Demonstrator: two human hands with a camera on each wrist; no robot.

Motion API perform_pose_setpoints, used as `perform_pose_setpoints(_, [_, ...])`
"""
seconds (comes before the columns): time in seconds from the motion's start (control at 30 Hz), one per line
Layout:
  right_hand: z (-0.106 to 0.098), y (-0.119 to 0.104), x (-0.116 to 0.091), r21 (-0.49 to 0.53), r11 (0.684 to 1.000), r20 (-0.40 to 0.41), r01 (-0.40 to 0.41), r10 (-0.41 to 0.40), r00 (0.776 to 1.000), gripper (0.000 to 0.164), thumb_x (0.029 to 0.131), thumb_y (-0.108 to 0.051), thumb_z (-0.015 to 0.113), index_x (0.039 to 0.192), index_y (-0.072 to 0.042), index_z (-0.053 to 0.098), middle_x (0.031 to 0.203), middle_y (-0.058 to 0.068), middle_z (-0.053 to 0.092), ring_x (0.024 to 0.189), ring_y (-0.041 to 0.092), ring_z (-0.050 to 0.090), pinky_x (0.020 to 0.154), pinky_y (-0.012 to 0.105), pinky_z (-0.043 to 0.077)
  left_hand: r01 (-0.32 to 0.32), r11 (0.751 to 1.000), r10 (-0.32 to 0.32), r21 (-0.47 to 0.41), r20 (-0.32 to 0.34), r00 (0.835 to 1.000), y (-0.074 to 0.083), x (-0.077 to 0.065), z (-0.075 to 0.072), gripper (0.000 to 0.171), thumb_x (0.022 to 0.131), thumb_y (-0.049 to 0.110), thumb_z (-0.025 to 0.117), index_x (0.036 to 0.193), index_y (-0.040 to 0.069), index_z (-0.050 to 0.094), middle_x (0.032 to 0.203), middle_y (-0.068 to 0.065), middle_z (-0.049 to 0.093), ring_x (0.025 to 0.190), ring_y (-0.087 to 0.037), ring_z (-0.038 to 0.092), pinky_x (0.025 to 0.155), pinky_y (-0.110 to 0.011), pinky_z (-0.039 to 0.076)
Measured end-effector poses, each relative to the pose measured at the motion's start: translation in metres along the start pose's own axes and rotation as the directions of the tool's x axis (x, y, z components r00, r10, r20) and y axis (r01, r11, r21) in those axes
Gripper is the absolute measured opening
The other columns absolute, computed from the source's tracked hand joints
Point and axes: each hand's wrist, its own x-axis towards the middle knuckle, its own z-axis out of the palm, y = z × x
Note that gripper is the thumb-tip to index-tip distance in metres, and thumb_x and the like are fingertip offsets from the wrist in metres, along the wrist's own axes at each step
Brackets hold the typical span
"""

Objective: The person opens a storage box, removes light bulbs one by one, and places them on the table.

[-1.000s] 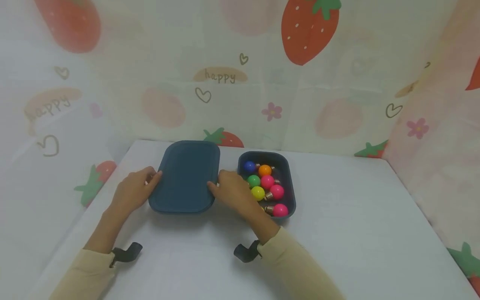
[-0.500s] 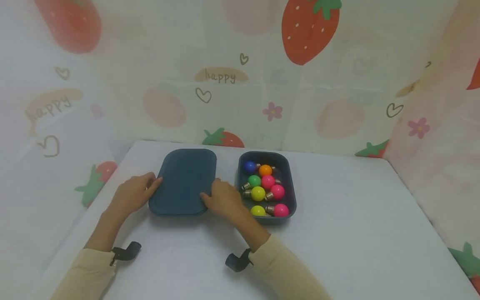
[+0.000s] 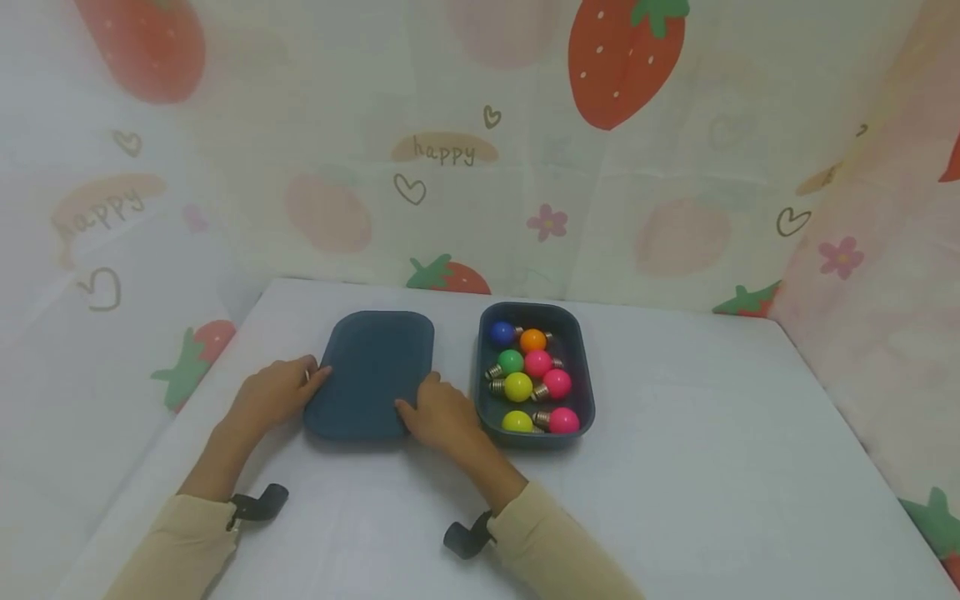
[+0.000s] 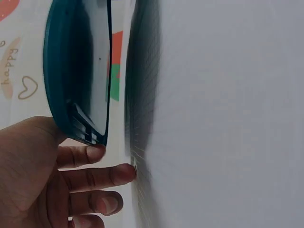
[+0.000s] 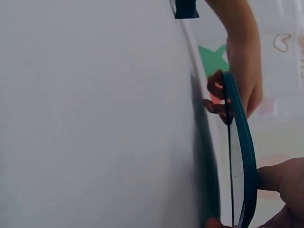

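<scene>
A dark blue rounded lid (image 3: 367, 367) is held level between both hands, close over the white table. My left hand (image 3: 273, 392) pinches its left edge. In the left wrist view the thumb lies on top of the lid (image 4: 56, 71), a fingertip is under its rim, and other fingers reach toward the tabletop. At the near right edge my right hand (image 3: 442, 417) grips the lid with the thumb on top. The right wrist view shows the lid (image 5: 243, 142) edge-on above its shadow, with the left hand (image 5: 244, 71) at the far side.
Right of the lid stands a matching dark blue box (image 3: 588, 400), uncovered. Inside lie several coloured light bulbs (image 3: 517, 387) in blue, orange, green, yellow and pink. A strawberry-print cloth (image 3: 465, 208) hangs behind the white table (image 3: 712, 458) and at both sides.
Both hands have lowered the lid toward the table and brought it nearer to me. My right hand has shifted left and nearer, uncovering more of the box and bulbs.
</scene>
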Motion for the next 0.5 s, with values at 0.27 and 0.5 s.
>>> perform_pose_setpoints(0.27, [0.009,0.003,0.002,-0.064,0.998,-0.048,0.024,-0.027,0.998,0.071,0.101,-0.047,0.059,0.139,0.012,0.049,0.118,0.022,0.069,0.102,0.030,0.068,0.086,0.047,0.058,0.002,1.000,-0.002,-0.004,0.032,0.999,0.001,-0.001,0.002,0.036,0.106,0.037,0.052,0.086,0.008,0.059,0.061,0.002,0.049,0.058,-0.016,0.047,0.050,-0.031,0.037])
perform_pose_setpoints(0.5, [0.013,0.003,0.003,-0.136,0.990,-0.088,0.046,-0.058,0.994,0.064,0.102,-0.048,0.056,0.127,0.011,0.058,0.104,0.018,0.071,0.093,0.028,0.069,0.078,0.045,0.058,0.004,1.000,-0.004,-0.002,0.048,0.999,0.002,-0.001,0.002,0.034,0.105,0.035,0.054,0.083,0.008,0.059,0.060,0.001,0.048,0.057,-0.016,0.047,0.049,-0.031,0.036])
